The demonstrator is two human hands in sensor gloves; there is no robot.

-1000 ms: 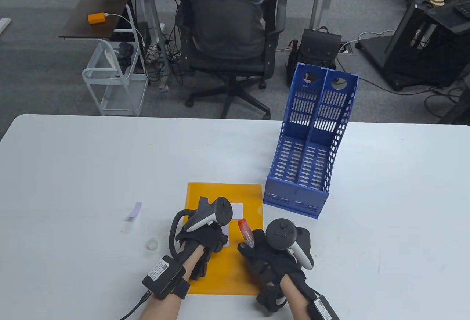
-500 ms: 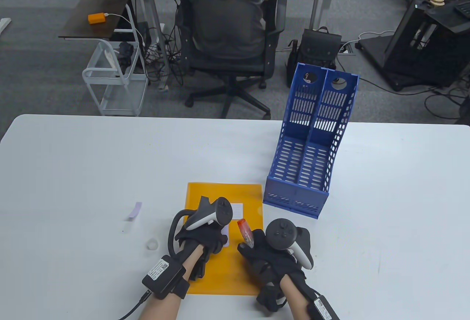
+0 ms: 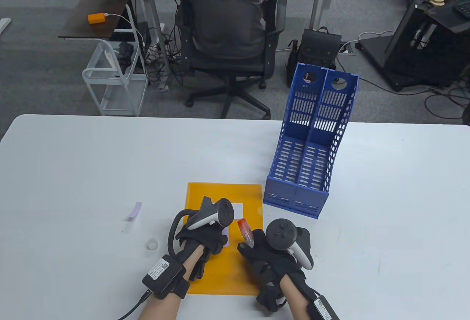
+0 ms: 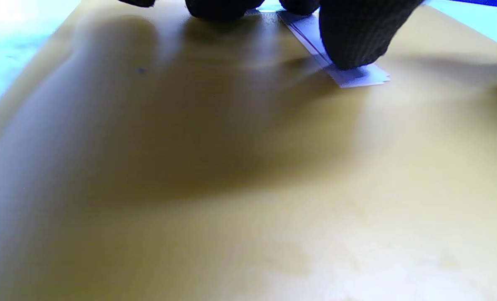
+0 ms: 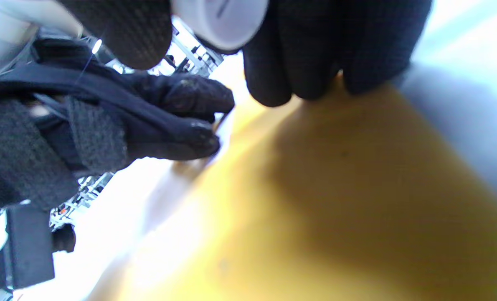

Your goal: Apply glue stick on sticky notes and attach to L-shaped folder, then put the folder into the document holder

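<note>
An orange L-shaped folder (image 3: 205, 195) lies flat at the table's near edge. My left hand (image 3: 216, 239) rests on it, and its fingertips (image 4: 348, 42) press a pale purple sticky note (image 4: 359, 77) down on the folder (image 4: 232, 188). My right hand (image 3: 257, 248) hovers over the folder's right side and grips a glue stick (image 3: 245, 231) with its red end pointing away. Its white base (image 5: 221, 19) sits among my curled fingers. The blue document holder (image 3: 308, 158) stands upright beyond the folder's right corner.
A loose purple sticky note (image 3: 135, 210) and the glue's clear cap (image 3: 152, 244) lie on the white table (image 3: 73, 165) left of the folder. Beyond the far edge stand an office chair (image 3: 227, 37) and a small cart (image 3: 114, 77).
My left hand has edged slightly to the right on the sticky note. The right hand and the glue stick have stayed put.
</note>
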